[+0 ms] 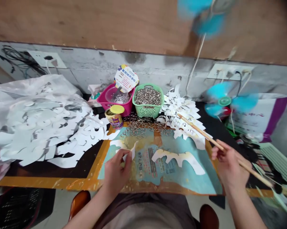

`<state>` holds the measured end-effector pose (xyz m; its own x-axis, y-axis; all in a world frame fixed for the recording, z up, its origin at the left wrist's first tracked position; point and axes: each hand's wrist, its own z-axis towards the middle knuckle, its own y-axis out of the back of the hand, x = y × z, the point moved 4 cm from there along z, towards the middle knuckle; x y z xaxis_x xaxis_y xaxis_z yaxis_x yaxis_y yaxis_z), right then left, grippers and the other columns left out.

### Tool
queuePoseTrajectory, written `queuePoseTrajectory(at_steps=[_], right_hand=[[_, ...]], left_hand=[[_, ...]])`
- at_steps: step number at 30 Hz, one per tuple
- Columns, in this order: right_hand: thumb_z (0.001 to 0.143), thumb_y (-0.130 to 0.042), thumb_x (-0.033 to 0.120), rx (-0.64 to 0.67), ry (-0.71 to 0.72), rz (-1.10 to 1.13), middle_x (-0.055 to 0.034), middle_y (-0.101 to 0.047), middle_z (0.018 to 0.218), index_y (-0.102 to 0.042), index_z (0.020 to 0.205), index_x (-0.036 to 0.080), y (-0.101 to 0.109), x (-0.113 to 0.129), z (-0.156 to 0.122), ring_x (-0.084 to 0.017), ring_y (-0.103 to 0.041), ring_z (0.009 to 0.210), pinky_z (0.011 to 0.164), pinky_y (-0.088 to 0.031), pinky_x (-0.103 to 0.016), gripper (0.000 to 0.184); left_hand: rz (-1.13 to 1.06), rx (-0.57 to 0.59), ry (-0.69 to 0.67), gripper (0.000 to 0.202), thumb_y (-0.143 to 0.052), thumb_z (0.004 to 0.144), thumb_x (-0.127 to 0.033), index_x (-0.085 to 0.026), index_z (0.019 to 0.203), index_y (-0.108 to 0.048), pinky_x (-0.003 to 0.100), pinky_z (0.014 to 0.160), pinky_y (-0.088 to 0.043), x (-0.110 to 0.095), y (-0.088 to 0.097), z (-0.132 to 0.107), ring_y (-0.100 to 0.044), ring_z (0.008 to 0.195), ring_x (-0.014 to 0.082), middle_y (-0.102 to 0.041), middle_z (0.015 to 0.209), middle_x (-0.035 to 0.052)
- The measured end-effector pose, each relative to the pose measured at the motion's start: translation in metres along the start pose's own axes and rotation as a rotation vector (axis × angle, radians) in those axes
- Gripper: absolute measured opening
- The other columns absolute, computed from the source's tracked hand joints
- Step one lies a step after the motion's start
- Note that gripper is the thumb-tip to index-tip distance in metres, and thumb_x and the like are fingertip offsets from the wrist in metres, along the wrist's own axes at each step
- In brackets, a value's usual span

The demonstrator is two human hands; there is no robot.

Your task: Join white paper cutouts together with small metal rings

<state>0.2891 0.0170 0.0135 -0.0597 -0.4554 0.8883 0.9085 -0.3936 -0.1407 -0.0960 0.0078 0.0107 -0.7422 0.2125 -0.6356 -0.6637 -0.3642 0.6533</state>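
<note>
The left hand (118, 168) is pinching a white cutout (134, 150) over the left side of the blue sheet (194, 185). Another cutout (181, 156) is lying flat between the hands. The right hand (231, 163) is gripping a wooden stick (200, 131). Handling one piece seems the step in hand; the next move calls for a light, steady pinch.

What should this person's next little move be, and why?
Probably the left hand should lay its pinched white cutout down on the blue printed sheet: the cutout's pointed end appears lifted, while the yellow-edged cutout already lies on that sheet, and the right hand is holding the wooden stick off to the side.
</note>
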Motion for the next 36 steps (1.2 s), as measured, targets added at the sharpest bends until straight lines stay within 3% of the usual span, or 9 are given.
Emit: queuePoseTrajectory(at_steps=[2, 7, 11, 14, 19, 25, 29, 32, 36], right_hand=[[0.09, -0.065, 0.033, -0.03, 0.074, -0.111, -0.0064, -0.07, 0.087, -0.076, 0.114, 0.023, 0.015, 0.007, -0.016, -0.019, -0.063, 0.069, 0.054, -0.05, -0.032, 0.027], [0.089, -0.066, 0.031, -0.133, 0.184, -0.197, -0.0082, -0.071, 0.103, -0.072, 0.122, 0.027, 0.043, 0.016, -0.042, -0.027, -0.07, 0.085, 0.067, -0.058, -0.042, 0.034], [0.087, -0.069, 0.035, -0.174, 0.13, -0.102, -0.0076, -0.069, 0.11, -0.07, 0.125, 0.03, 0.059, 0.012, -0.048, -0.026, -0.07, 0.086, 0.066, -0.061, -0.043, 0.038], [0.089, -0.068, 0.035, -0.166, 0.054, -0.041, -0.0068, -0.071, 0.104, -0.069, 0.125, 0.028, 0.063, 0.007, -0.048, -0.023, -0.072, 0.081, 0.063, -0.062, -0.038, 0.037], [0.091, -0.066, 0.042, -0.106, -0.003, 0.045, -0.0073, -0.073, 0.095, -0.069, 0.126, 0.022, 0.06, 0.003, -0.046, -0.019, -0.072, 0.069, 0.063, -0.061, -0.035, 0.04], [0.092, -0.061, 0.051, -0.004, -0.008, 0.049, -0.0067, -0.07, 0.081, -0.074, 0.112, 0.021, 0.036, 0.002, -0.032, -0.017, -0.065, 0.059, 0.05, -0.054, -0.029, 0.039], [0.092, -0.059, 0.053, 0.101, -0.024, 0.046, -0.0045, -0.066, 0.077, -0.073, 0.1, 0.021, -0.009, 0.003, -0.01, -0.009, -0.049, 0.044, 0.038, -0.038, -0.023, 0.036], [0.094, -0.06, 0.043, 0.233, -0.059, 0.085, -0.0041, -0.068, 0.089, -0.067, 0.098, 0.022, -0.06, 0.007, 0.011, -0.004, -0.037, 0.04, 0.036, -0.028, -0.02, 0.022], [0.092, -0.065, 0.035, 0.353, -0.006, 0.108, -0.0023, -0.069, 0.094, -0.059, 0.091, 0.023, -0.133, 0.024, 0.041, -0.005, -0.046, 0.046, 0.041, -0.037, -0.02, 0.014]], left_hand=[[0.025, -0.036, -0.033, 0.018, -0.047, 0.097, -0.031, -0.021, 0.085, -0.056, 0.021, 0.05, -0.044, -0.017, -0.021, 0.021, -0.064, 0.059, 0.0138, -0.064, 0.069, -0.0007], [0.093, 0.144, -0.11, 0.015, -0.043, 0.096, -0.022, -0.019, 0.088, -0.055, 0.033, 0.065, -0.05, -0.053, -0.102, 0.066, -0.068, 0.069, 0.0233, -0.067, 0.075, 0.0069], [0.077, 0.315, -0.242, 0.015, -0.043, 0.098, -0.022, -0.017, 0.094, -0.057, 0.034, 0.063, -0.052, -0.083, -0.157, 0.069, -0.069, 0.071, 0.0255, -0.069, 0.08, 0.0109], [0.039, 0.445, -0.396, 0.013, -0.058, 0.093, -0.03, -0.019, 0.1, -0.06, 0.033, 0.069, -0.056, -0.096, -0.17, 0.058, -0.071, 0.082, 0.0248, -0.072, 0.096, 0.01], [0.039, 0.415, -0.433, 0.026, -0.048, 0.097, -0.032, -0.019, 0.118, -0.059, 0.038, 0.093, -0.056, -0.05, -0.114, 0.061, -0.068, 0.108, 0.0246, -0.066, 0.124, 0.0128], [0.527, 0.139, -0.25, 0.048, -0.043, 0.094, -0.052, -0.016, 0.119, -0.061, 0.052, 0.099, -0.051, 0.115, 0.026, 0.073, -0.063, 0.114, 0.0353, -0.061, 0.13, 0.0185], [0.773, 0.147, -0.153, 0.049, -0.042, 0.09, -0.056, -0.028, 0.128, -0.058, 0.06, 0.085, -0.054, 0.209, 0.08, 0.057, -0.064, 0.112, 0.041, -0.063, 0.133, 0.0118], [0.706, 0.204, -0.151, 0.042, -0.034, 0.095, -0.048, -0.03, 0.125, -0.058, 0.052, 0.077, -0.057, 0.232, 0.089, 0.047, -0.07, 0.096, 0.0364, -0.066, 0.127, 0.0115], [0.691, 0.209, -0.2, 0.036, -0.034, 0.095, -0.042, -0.025, 0.1, -0.065, 0.046, 0.074, -0.056, 0.216, 0.088, 0.051, -0.069, 0.078, 0.0325, -0.071, 0.09, 0.0113]])
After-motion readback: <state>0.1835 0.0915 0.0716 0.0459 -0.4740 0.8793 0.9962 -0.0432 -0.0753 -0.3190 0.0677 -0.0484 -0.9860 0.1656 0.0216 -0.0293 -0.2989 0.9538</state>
